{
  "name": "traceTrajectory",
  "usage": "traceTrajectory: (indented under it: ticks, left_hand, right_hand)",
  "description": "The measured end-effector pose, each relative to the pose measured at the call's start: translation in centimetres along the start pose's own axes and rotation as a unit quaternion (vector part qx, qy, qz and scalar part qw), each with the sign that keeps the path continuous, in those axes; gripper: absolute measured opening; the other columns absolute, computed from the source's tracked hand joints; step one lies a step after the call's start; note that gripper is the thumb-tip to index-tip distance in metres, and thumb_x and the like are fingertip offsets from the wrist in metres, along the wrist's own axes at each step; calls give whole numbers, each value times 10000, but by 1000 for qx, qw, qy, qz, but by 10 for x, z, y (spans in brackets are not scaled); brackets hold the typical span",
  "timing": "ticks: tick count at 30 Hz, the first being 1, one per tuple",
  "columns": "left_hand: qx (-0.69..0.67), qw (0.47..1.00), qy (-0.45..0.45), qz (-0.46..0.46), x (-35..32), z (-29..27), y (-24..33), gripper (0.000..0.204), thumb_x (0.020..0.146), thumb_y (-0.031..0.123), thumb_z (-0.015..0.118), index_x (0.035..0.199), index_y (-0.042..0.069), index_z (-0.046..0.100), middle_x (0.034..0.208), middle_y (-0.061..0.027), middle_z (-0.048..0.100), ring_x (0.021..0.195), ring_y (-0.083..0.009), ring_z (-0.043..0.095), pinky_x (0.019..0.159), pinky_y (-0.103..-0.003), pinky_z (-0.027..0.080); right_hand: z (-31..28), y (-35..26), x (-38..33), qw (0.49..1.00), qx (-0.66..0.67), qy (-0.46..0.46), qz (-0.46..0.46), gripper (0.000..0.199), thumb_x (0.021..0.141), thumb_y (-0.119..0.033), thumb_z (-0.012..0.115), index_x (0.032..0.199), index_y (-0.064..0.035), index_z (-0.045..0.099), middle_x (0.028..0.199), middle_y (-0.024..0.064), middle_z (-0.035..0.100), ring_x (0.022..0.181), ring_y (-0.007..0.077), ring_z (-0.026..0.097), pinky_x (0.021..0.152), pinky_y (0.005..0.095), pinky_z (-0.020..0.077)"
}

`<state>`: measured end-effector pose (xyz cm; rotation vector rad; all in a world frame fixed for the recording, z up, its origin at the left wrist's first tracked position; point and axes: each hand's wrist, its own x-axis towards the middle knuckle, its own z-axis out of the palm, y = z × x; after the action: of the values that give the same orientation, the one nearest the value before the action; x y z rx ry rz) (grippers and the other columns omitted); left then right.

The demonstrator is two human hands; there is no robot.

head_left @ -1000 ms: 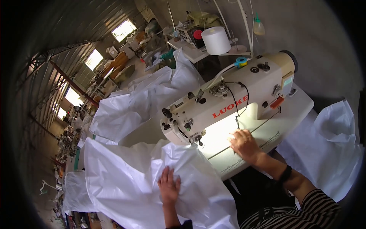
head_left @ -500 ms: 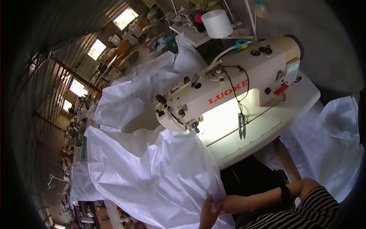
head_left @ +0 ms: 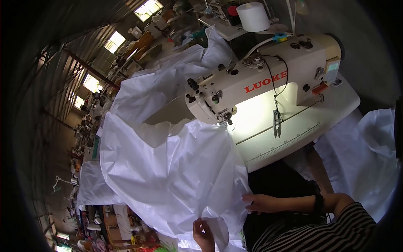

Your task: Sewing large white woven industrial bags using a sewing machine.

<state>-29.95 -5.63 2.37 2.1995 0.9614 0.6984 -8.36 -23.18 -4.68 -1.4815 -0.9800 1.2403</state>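
We see two hands, set apart from each other, at one large white sheet (head_left: 168, 172). The sheet spreads from the needle end of one sewing machine (head_left: 268, 80) down toward the lower edge of the view. The left hand (head_left: 203, 235) is at the sheet's lower edge, its thumb and fingers curled; we cannot tell whether they pinch the material. The right hand (head_left: 260, 203) lies to the right, its fingertips at the sheet's right margin; we cannot tell whether they grip it. On the right arm we note one black wristband (head_left: 318, 203) and one striped sleeve (head_left: 357, 220).

The machine stands on one pale tabletop (head_left: 336, 107), which bears a ruled scale along its front edge; a lamp glow brightens the space under its arm. One pair of thread snips (head_left: 277, 126) hangs there from a dark cord (head_left: 286, 77). Behind the machine we find one white thread cone (head_left: 253, 17). We count two further areas of white sheeting: one behind the machine (head_left: 163, 84), one at the far right (head_left: 357, 147). Four bright windows (head_left: 114, 41) line the upper left.
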Motion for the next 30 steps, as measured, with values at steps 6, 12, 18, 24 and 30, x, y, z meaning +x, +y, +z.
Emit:
traceTrajectory:
  ticks: [6,12,18,24,30]
  left_hand:
    - [-96,986,-133,0,18,-51,12,115,964,-29,553,1067,-9,599,991,-50,594,864,-116,568,729,-233,470]
    - [-306,830,-452,-115,9,-70,38,249,946,-64,557,1164,44,507,934,6,547,900,-70,537,804,-202,428]
    - [268,911,-272,158,-1,-53,48,178,875,7,577,1048,46,590,761,-93,645,642,-265,644,599,-337,534]
    - [100,958,-226,146,-38,-43,113,65,827,-23,617,879,10,598,858,-185,643,737,-367,650,638,-410,542]
    - [-241,892,-348,-155,-50,-31,73,156,956,56,589,1069,-42,634,947,-101,692,852,-178,655,756,-283,532]
  right_hand:
    - [25,-5,17,988,101,101,56,704,950,-270,633,1450,45,251,1221,147,606,733,185,633,609,300,541]
    - [24,8,19,972,211,-42,93,368,952,-239,650,1209,13,576,1113,87,631,822,132,608,712,258,521]
    - [7,-40,-48,964,145,21,-220,151,960,-144,622,1054,-29,650,1011,79,685,1004,147,631,902,307,510]
    - [33,-87,-71,961,-104,-129,-219,220,971,-255,587,1081,-65,610,1001,103,689,883,241,695,800,381,568]
    - [78,-66,-56,821,-348,25,-452,219,924,-236,638,1083,-100,571,969,120,695,696,229,704,593,264,572]
